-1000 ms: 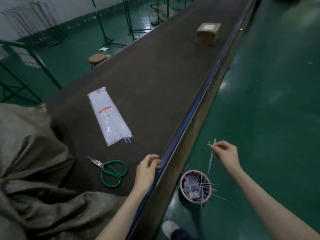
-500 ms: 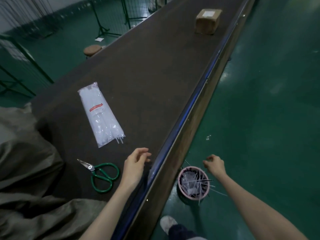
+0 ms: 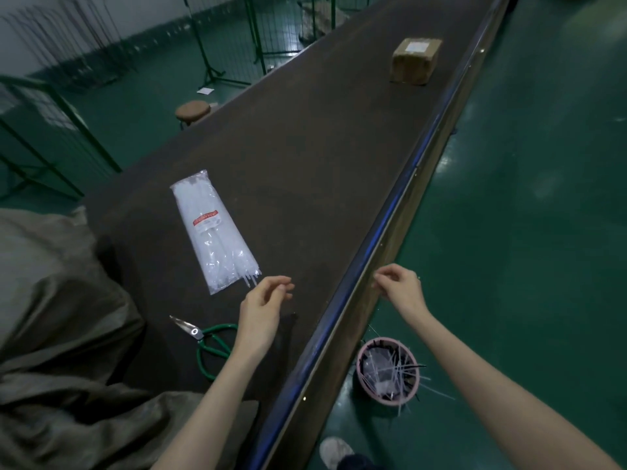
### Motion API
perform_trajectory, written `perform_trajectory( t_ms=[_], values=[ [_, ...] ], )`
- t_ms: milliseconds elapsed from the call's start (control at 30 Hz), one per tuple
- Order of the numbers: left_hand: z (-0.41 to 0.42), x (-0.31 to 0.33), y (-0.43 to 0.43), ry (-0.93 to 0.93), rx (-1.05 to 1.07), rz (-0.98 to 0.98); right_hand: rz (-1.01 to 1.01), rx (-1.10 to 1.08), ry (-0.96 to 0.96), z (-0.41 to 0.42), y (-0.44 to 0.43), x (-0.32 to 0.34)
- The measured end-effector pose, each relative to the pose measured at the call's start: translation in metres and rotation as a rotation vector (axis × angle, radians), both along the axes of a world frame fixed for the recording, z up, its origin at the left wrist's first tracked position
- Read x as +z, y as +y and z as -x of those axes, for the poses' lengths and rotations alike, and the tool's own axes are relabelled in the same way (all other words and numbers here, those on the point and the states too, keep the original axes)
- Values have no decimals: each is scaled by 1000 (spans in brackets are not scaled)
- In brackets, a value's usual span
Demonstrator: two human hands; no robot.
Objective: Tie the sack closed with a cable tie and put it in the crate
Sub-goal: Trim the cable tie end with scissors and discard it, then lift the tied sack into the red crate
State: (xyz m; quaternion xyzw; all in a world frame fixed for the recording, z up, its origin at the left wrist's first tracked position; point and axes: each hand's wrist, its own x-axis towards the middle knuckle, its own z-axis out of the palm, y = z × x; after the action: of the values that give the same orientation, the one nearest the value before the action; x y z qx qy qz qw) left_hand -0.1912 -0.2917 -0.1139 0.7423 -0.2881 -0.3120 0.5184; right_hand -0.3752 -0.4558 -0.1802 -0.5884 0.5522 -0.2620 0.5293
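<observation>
A large olive-grey sack (image 3: 51, 334) lies crumpled on the left end of the dark conveyor belt (image 3: 322, 164). A clear pack of white cable ties (image 3: 212, 232) lies on the belt, its open end towards me. My left hand (image 3: 263, 307) hovers just right of that end, fingers loosely curled and holding nothing. My right hand (image 3: 400, 288) hangs over the belt's metal edge, fingers loosely curled and holding nothing. Green-handled scissors (image 3: 210, 340) lie beside my left wrist. I cannot see the sack's mouth.
A pink bin (image 3: 386, 398) with several cut tie ends stands on the green floor below my right forearm. A taped cardboard box (image 3: 415, 59) sits far up the belt. A round stool (image 3: 192, 110) and green wire-mesh frames (image 3: 40, 130) stand to the left.
My right hand held a white tie offcut, lowered to the pink bin, then rose empty to the belt's edge. My left hand left the belt's edge and moved towards the cable tie pack.
</observation>
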Motion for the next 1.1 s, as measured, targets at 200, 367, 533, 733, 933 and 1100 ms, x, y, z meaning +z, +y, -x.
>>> perform_trajectory(
  t_ms=[200, 367, 533, 733, 933, 1100],
  values=[
    [-30, 20, 29, -28, 108, 136, -5, 170, -237, -58, 35, 52],
    [-64, 44, 80, -174, 227, 223, -3, 389, -297, -116, 79, 84],
    [-93, 64, 145, -332, 382, 223, -26, 587, -353, -174, 126, 107],
    [-111, 78, 232, -833, 533, 45, 29, 771, -405, -236, 182, 125],
    [-124, 71, 304, -935, 843, -202, 158, 839, -402, -288, 221, 127],
    [-143, 49, 346, -777, 1070, -514, 347, 886, -204, -322, 239, 135]
  ],
)
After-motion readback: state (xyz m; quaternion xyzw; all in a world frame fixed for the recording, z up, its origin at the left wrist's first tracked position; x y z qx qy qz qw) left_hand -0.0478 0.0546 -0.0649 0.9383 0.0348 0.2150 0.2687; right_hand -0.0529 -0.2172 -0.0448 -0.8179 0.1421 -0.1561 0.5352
